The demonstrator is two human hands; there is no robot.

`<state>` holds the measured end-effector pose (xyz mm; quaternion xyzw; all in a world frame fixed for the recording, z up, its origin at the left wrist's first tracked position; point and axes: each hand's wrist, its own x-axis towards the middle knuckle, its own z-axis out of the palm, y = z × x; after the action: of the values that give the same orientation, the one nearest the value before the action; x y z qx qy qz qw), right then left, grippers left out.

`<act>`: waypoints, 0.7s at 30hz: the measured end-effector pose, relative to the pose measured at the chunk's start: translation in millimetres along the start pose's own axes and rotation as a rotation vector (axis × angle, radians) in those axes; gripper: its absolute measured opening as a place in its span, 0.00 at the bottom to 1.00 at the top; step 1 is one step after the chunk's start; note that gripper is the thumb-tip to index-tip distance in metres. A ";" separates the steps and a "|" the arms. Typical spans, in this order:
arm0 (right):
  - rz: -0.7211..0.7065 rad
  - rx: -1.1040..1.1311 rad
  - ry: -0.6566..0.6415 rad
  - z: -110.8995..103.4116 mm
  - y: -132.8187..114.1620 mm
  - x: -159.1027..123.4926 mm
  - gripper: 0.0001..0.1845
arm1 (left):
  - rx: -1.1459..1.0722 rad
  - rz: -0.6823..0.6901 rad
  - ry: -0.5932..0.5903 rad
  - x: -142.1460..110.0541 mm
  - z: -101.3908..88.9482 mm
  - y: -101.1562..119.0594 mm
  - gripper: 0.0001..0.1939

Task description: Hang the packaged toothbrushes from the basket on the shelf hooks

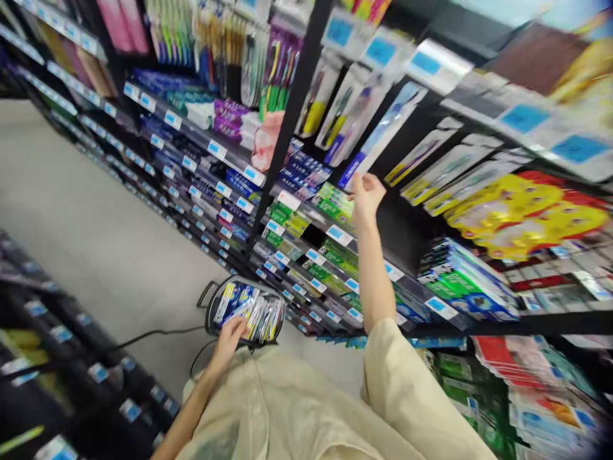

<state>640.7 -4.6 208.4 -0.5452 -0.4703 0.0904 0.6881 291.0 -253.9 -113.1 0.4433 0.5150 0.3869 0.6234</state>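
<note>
My right hand (368,197) reaches up to the shelf, its fingers closed on the lower end of a blue-and-white toothbrush pack (383,134). The top of that pack is up at the hanging row, close to a price tag. Low by my waist, my left hand (230,340) is over a dark basket (209,314) filled with several slim toothbrush packs (265,316). Its fingers are pinched on what looks like one of these packs, partly hidden by the hand. More toothbrush packs (347,108) hang left of my right hand, others (453,163) to its right.
Toothpaste boxes (335,199) line the shelves below my right hand; further boxes (469,281) are stacked at right. Yellow-and-red packs (522,211) hang beside them. A dark upright post (287,121) divides the shelving. Grey floor (110,185) runs along the aisle, with another shelf (62,332) at lower left.
</note>
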 end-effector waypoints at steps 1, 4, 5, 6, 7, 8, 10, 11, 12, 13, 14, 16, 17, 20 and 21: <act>0.011 -0.025 0.004 -0.5 0.3 -1.4 0.23 | -0.005 -0.014 0.000 -1.4 -1.2 -2.1 0.28; 0.008 -0.112 0.056 -7.6 -5.4 -21.6 0.20 | -0.023 -0.045 0.004 -5.2 -4.9 -13.2 0.23; -0.034 -0.152 0.077 -11.7 -8.2 -35.4 0.23 | -0.030 -0.053 0.007 -6.6 -5.8 -16.9 0.21; -0.097 -0.194 0.097 -16.1 -10.1 -53.2 0.27 | -0.037 -0.059 0.011 -7.9 -6.4 -20.2 0.20; -0.165 -0.242 0.114 -20.5 -10.1 -74.8 0.31 | -0.043 -0.065 0.016 -9.2 -6.7 -23.2 0.20; -0.215 -0.282 0.129 -24.7 -7.2 -99.7 0.32 | -0.050 -0.072 0.019 -10.4 -6.7 -26.0 0.19; -0.225 -0.330 0.113 -32.6 10.3 -156.3 0.25 | -0.063 -0.092 0.023 -11.7 -5.7 -32.3 0.19; -0.177 -0.357 0.054 -37.0 24.9 -186.5 0.21 | -0.067 -0.107 0.021 -11.8 -4.6 -36.1 0.20; -0.086 -0.400 -0.095 -42.2 42.4 -217.0 0.19 | -0.068 -0.124 0.016 -11.3 -3.1 -40.2 0.21; 0.032 -0.438 -0.309 -48.5 61.7 -247.3 0.18 | -0.066 -0.142 0.010 -10.4 -1.3 -44.6 0.21; 0.184 -0.459 -0.586 -55.8 81.3 -277.0 0.17 | -0.060 -0.159 0.003 -8.8 0.9 -49.2 0.22; 0.525 -0.453 -1.028 -71.8 116.1 -332.8 0.14 | -0.034 -0.191 -0.006 -3.8 5.7 -58.2 0.21; 0.607 -0.470 -1.094 -79.4 129.8 -358.4 0.14 | -0.015 -0.205 -0.006 0.0 8.1 -62.5 0.20; 0.748 -0.489 -1.182 -94.7 157.3 -422.3 0.13 | 0.071 -0.245 0.021 17.7 14.1 -77.2 0.15; 0.781 -0.495 -1.195 -97.1 164.5 -439.2 0.10 | 0.109 -0.260 0.036 26.1 15.4 -83.6 0.13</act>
<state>539.3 -285.0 -166.4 -0.6691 -0.5425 0.4997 0.0913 312.7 -257.5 -199.3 0.3989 0.5996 0.2820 0.6338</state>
